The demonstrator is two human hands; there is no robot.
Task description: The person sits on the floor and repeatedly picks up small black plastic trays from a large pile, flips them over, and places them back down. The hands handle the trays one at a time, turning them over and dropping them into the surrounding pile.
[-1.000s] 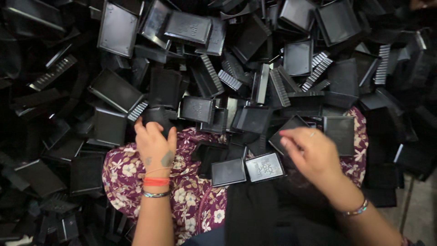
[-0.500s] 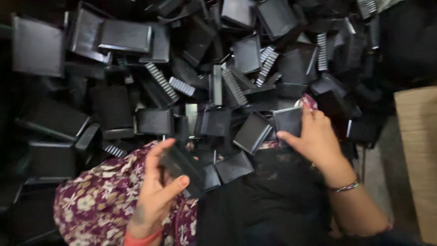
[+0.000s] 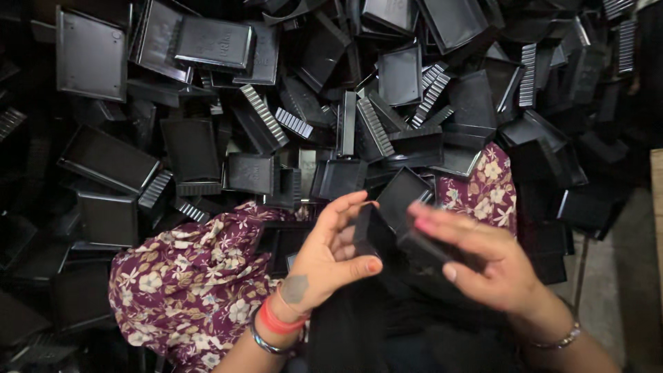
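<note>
The left hand (image 3: pixel 330 255) curls around a small black plastic tray (image 3: pixel 378 231), thumb pressed on its near edge and fingers wrapped over the far side, so the piece stands on edge in the palm. The right hand (image 3: pixel 483 266) closes on a second black tray (image 3: pixel 431 250) just beside the first one, with the index and middle fingers laid flat along its top and the thumb tucked under its outer end. The two pieces touch or nearly touch between the hands; the picture does not settle whether they are joined. The right fingers are blurred.

On the left wrist sit a red band (image 3: pixel 280 321) and a thin metal bangle (image 3: pixel 266 342), and a dark mark shows on the back of that hand. The right wrist wears a thin bracelet (image 3: pixel 552 340).

Below and to the left of the grip lies floral maroon fabric (image 3: pixel 190 283), draped over the person's lap, and another patch of the same cloth shows just above the right hand. Directly under the hands is plain black cloth (image 3: pixel 359 331).

Beyond the fingertips, and spreading out to both sides, a large heap of black plastic trays (image 3: pixel 276 103) lies jumbled at every angle, some open side up, some showing ribbed edges. One open tray (image 3: pixel 402 197) leans just above the held pieces. To the far right of the right hand a strip of bare floor (image 3: pixel 608 276) shows.
</note>
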